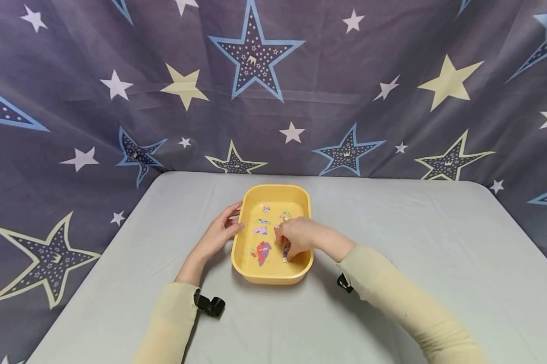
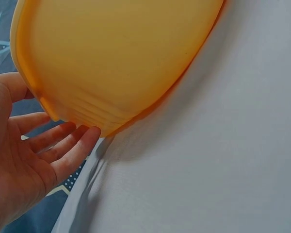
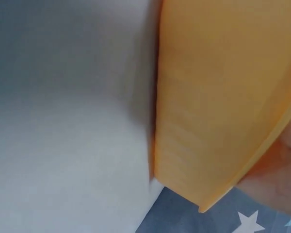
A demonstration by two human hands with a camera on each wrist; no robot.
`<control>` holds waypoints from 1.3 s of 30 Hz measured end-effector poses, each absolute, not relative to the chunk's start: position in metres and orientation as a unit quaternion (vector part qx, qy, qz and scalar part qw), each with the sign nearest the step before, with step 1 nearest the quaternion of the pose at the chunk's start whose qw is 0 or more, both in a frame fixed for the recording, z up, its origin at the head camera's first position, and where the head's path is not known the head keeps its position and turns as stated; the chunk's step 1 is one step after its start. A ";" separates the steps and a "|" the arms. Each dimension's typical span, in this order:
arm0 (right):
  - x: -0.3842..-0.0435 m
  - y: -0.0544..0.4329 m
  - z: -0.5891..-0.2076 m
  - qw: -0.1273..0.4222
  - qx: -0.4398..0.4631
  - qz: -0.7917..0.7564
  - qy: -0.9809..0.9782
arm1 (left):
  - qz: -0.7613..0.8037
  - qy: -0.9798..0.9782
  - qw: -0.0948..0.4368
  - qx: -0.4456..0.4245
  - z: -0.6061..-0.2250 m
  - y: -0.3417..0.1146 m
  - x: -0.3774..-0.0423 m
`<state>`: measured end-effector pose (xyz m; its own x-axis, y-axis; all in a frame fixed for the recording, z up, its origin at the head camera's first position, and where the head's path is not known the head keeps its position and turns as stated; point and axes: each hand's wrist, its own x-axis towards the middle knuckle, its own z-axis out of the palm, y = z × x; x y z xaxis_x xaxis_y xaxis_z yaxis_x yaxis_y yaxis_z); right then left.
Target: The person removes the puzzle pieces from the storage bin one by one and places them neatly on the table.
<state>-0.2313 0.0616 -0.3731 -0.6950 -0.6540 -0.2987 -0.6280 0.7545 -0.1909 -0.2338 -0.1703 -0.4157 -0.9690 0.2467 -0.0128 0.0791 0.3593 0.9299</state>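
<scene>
A yellow tray with rounded corners sits on the table with small, colourful, irregularly shaped flat pieces lying inside. My left hand holds the tray's left side, its thumb at the rim and its fingertips against the outer wall, as the left wrist view shows. Inside the tray, my right hand reaches down with bent fingers. A dark patterned piece shows between its thumb and fingers; whether they pinch it is hidden. A red and purple piece and a pink piece lie to the left of that hand.
Smaller pieces, including a blue-green one and a round one, lie farther up the tray. Pale cloth covers the table. Behind it hangs a dark curtain printed with stars.
</scene>
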 end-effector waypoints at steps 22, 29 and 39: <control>-0.229 0.066 -0.376 0.130 -0.374 -0.069 0.916 | 0.557 0.822 0.075 0.097 -0.418 -0.171 -0.234; -0.231 0.073 -0.376 0.082 -0.402 -0.155 0.899 | 0.555 0.823 0.074 0.095 -0.417 -0.171 -0.233; -0.238 0.087 -0.373 0.011 -0.430 -0.222 0.875 | 0.557 0.821 0.074 0.096 -0.415 -0.169 -0.234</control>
